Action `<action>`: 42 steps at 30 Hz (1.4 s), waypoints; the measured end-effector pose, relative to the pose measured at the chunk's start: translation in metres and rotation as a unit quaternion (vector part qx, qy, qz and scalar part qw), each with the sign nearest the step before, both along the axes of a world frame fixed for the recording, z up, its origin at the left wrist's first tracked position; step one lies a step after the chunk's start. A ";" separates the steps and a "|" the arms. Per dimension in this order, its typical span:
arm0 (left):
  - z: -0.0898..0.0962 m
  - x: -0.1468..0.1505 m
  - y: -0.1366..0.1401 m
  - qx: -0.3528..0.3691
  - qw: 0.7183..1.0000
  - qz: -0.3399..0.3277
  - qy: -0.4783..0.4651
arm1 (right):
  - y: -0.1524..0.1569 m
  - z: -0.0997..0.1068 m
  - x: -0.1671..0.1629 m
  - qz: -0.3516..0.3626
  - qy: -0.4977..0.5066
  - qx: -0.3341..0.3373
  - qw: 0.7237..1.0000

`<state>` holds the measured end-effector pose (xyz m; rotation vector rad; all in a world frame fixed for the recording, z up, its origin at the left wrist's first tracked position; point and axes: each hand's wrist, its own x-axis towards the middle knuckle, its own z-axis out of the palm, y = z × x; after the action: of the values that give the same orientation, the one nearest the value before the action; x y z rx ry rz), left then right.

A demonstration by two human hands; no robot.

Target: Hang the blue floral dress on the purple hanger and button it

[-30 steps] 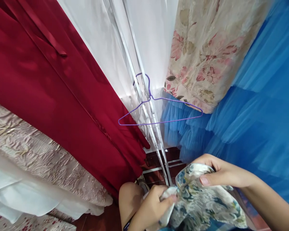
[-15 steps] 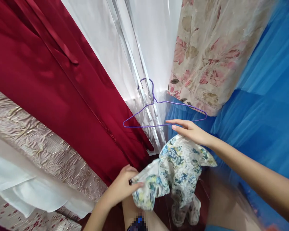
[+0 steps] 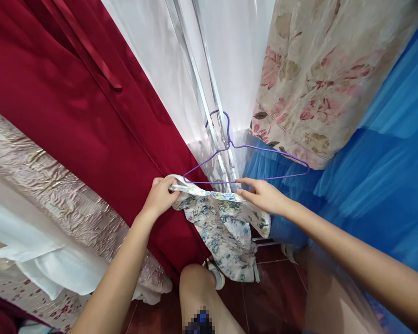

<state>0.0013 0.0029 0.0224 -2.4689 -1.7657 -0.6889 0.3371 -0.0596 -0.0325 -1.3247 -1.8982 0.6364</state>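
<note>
A white garment with a blue and yellow floral print hangs spread between my two hands, its pale edged opening at the top. My left hand is closed on the left end of that edge, thumb over the cloth. With my right hand I pinch the right part of the edge, the fingertips close to the hanger's bottom bar. The purple hanger hangs by its hook on a pale metal stand. Its left corner overlaps the garment's opening; whether it is inside I cannot tell.
Long dark red cloth hangs to the left, beside textured pinkish fabric and white fabric. On the right hang a pink-flowered cloth and blue tulle. Dark red floor tiles and my knee are below.
Both hands have brought the garment up to the hanger's lower bar, the left hand rising most. Its top edge is now stretched between them. The view has shifted slightly left.
</note>
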 end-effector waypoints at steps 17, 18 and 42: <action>0.015 0.081 0.001 0.093 0.978 -0.165 -0.087 | -0.018 -0.008 -0.010 -0.013 0.029 -0.021 0.999; 0.017 0.088 -0.004 0.096 0.972 -0.184 -0.108 | -0.019 -0.010 -0.011 -0.011 0.041 -0.028 0.999; -0.015 0.088 -0.020 0.224 0.956 -0.094 -0.163 | -0.043 0.012 0.099 -0.235 0.092 0.144 0.957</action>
<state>0.0894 -0.0169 0.0069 -2.3130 -1.2579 -1.4056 0.4361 -0.1026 -0.0201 -1.3995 -1.3918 0.2188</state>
